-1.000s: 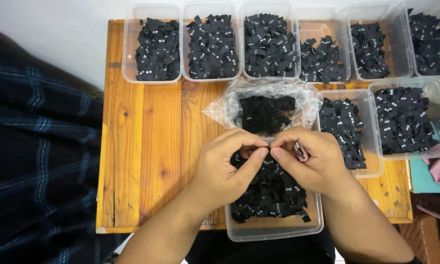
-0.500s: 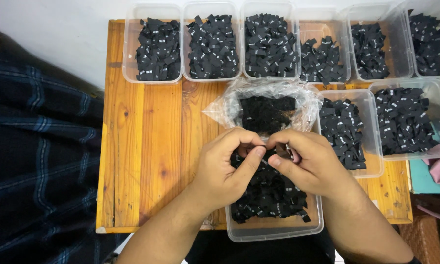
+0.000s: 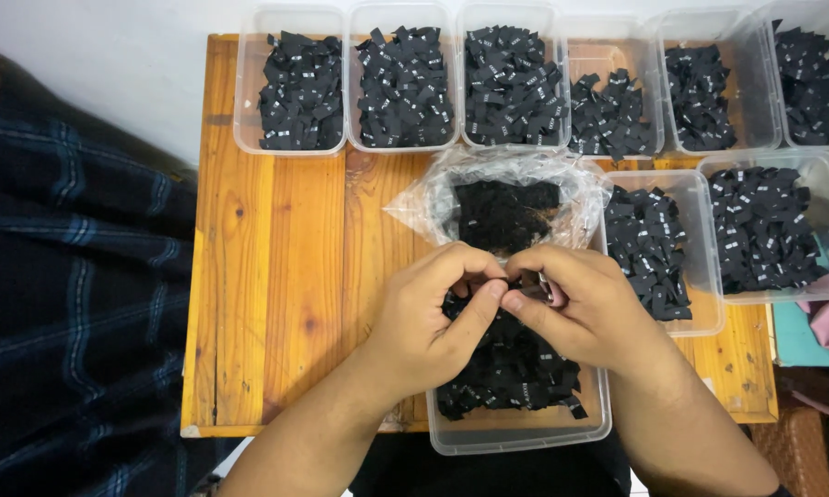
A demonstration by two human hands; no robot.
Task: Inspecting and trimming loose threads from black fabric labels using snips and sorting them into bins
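Head view: both hands meeting over a tub of black labels.

Left hand (image 3: 433,317) and right hand (image 3: 589,308) fingertip to fingertip, pinching a small black label (image 3: 504,287) between them, above the near tub (image 3: 515,433) at the front edge of the wooden surface (image 3: 285,276). Near tub loaded with loose black labels. Just behind the hands, an open clear bag (image 3: 511,207) of more labels. Further tubs along the back edge (image 3: 405,87) and to the right (image 3: 658,244), all similarly filled. Dark plaid cloth (image 3: 74,276) at left of the surface.
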